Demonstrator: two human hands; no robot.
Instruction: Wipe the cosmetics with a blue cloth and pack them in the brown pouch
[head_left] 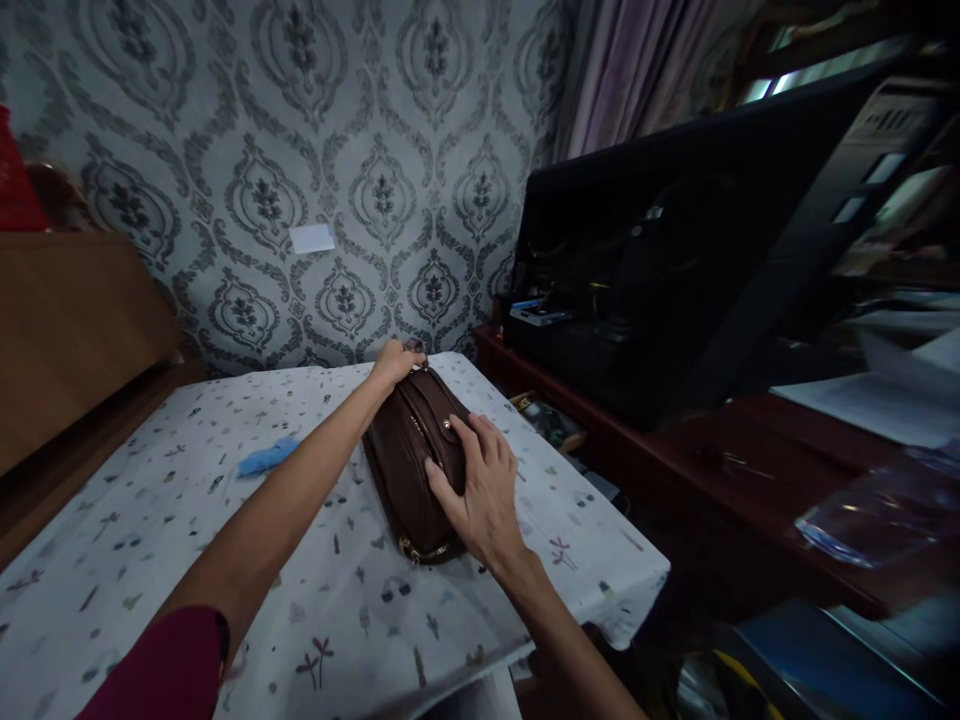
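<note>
A dark brown leather-look bag (409,440) with a zip and a snap-button flap lies on the patterned white tablecloth (360,620). At its far end, my left hand (395,362) is closed around what looks like the bag's strap or handle; the fingertips are partly hidden. My right hand (486,480) rests on the near right part of the bag, thumb and fingers apart, with the fingertips beside the snap button. A crumpled blue cloth (268,456) lies on the tablecloth, left of the bag and beyond my left forearm.
A brown wooden cabinet or box (75,330) borders the table on the left, and patterned wallpaper (345,180) rises behind. To the right, a large black open-sided case (637,250) stands on a dark red desk (750,490), with papers (870,400) and a clear plastic item (877,515) beside it.
</note>
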